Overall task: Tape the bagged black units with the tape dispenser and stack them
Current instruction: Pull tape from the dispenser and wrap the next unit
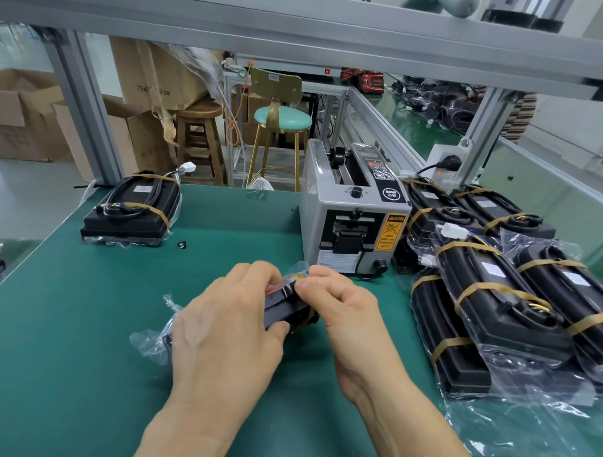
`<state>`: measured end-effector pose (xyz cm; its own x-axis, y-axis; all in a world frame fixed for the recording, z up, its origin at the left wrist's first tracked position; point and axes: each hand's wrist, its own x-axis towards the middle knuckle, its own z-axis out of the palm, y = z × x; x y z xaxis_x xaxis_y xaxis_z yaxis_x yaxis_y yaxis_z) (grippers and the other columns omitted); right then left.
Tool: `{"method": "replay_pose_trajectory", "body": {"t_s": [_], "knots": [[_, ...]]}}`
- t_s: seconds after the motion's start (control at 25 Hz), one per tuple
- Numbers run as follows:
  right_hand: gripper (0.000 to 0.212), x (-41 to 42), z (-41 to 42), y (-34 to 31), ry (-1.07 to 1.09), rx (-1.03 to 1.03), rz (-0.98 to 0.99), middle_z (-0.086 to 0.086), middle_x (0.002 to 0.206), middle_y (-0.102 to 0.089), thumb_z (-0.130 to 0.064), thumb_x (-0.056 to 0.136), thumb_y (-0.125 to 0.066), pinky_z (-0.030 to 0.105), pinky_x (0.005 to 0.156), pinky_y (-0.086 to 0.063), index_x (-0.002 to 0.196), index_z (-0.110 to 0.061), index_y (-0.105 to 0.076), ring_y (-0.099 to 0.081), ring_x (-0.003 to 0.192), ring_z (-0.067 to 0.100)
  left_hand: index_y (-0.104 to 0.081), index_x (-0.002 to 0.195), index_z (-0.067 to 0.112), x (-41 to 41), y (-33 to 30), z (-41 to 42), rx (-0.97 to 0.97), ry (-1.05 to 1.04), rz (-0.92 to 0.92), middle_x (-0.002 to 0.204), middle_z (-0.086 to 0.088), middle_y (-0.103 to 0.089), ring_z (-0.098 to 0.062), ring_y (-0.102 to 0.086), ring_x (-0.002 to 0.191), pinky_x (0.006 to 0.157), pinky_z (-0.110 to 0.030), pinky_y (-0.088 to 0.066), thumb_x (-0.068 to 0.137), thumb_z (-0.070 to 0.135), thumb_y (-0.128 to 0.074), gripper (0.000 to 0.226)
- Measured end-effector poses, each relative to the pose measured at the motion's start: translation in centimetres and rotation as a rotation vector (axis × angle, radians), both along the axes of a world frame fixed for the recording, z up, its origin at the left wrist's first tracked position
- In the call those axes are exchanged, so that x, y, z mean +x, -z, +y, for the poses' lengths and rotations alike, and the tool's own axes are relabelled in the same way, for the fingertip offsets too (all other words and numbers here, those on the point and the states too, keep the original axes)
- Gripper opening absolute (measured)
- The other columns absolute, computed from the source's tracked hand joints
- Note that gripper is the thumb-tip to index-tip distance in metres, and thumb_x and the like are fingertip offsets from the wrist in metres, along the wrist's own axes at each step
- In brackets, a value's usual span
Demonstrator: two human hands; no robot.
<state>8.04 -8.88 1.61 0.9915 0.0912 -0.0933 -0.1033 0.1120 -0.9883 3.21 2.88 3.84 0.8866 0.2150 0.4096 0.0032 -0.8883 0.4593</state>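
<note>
While the black rectangular unit in its clear plastic bag (284, 303) lies on the green bench mat (67, 337), just in front of the grey box-shaped tape dispenser (353, 220), both hands are closed around it, and the step in hand appears to be pressing a strip of amber tape (298, 276) over the end that faces the dispenser. The left hand (225, 328) wraps over the unit's body, fingers curled on top and thumb hooked under the side, holding it steady. The right hand (338, 303) has its fingers bent and its thumb and forefinger pinching the tape against the unit's upper edge.

To do this well, I judge the left hand should keep the loose bag pulled snug, since slack film bunches out on the side away from the dispenser. The right thumb should rub the tape down flat from the top edge round the side, so no wrinkle or lifted corner remains.

Left of the dispenser and towards the far edge of the mat sits a short stack of taped bagged units (131, 214), seemingly the place for this one. Right of the dispenser lies a spread of bagged black units with tan bands (513, 283), some overlapping; whether any are already taped I cannot tell.
</note>
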Motion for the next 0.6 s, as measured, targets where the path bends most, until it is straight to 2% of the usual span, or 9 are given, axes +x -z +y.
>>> {"method": "replay_pose_trajectory", "body": {"t_s": [0.08, 0.2, 0.32, 0.4, 0.6], "knots": [[0.014, 0.09, 0.00, -0.05, -0.004, -0.020, -0.008, 0.008, 0.119, -0.065, -0.010, 0.081, -0.065, 0.014, 0.085, -0.040, 0.081, -0.003, -0.077, -0.050, 0.107, -0.014, -0.059, 0.084, 0.027, 0.07, 0.05, 0.01, 0.007, 0.000, -0.014, 0.076, 0.013, -0.063, -0.021, -0.059, 0.064, 0.048, -0.024, -0.027, 0.050, 0.019, -0.087, 0.044], [0.013, 0.14, 0.18, -0.06, 0.008, -0.054, -0.033, 0.007, 0.114, -0.067, -0.008, 0.081, -0.066, 0.017, 0.087, -0.041, 0.075, -0.004, -0.077, -0.050, 0.104, -0.013, -0.060, 0.084, 0.027, 0.04, 0.02, -0.01, 0.012, 0.009, -0.014, 0.077, 0.012, -0.063, -0.022, -0.059, 0.065, 0.052, -0.026, -0.034, 0.051, 0.018, -0.088, 0.044], [0.019, 0.10, 0.40, 0.14, 0.025, -0.083, -0.073, -0.012, 0.090, -0.072, -0.008, 0.081, -0.068, 0.022, 0.091, -0.043, 0.063, -0.011, -0.075, -0.051, 0.104, -0.012, -0.064, 0.082, 0.028, -0.01, 0.03, -0.03, 0.009, 0.039, -0.024, 0.079, 0.013, -0.064, -0.022, -0.060, 0.065, 0.051, -0.028, -0.040, 0.050, 0.015, -0.088, 0.043], [0.027, 0.04, 0.56, 0.27, 0.046, -0.099, -0.097, -0.014, 0.084, -0.071, -0.007, 0.080, -0.068, 0.023, 0.092, -0.044, 0.056, -0.019, -0.073, -0.052, 0.105, -0.011, -0.067, 0.081, 0.029, -0.06, 0.04, 0.07, 0.002, 0.063, -0.029, 0.083, 0.013, -0.065, -0.021, -0.061, 0.065, 0.050, -0.028, -0.042, 0.049, 0.013, -0.088, 0.042], [0.033, -0.15, 0.81, 0.62, 0.092, -0.197, -0.150, -0.021, 0.081, -0.067, -0.006, 0.080, -0.068, 0.016, 0.083, -0.043, 0.052, -0.025, -0.069, -0.053, 0.104, -0.012, -0.071, 0.078, 0.029, 0.00, 0.11, 0.05, -0.010, 0.091, -0.030, 0.084, 0.012, -0.066, -0.021, -0.061, 0.062, 0.049, -0.030, -0.048, 0.051, 0.012, -0.088, 0.036]]}}
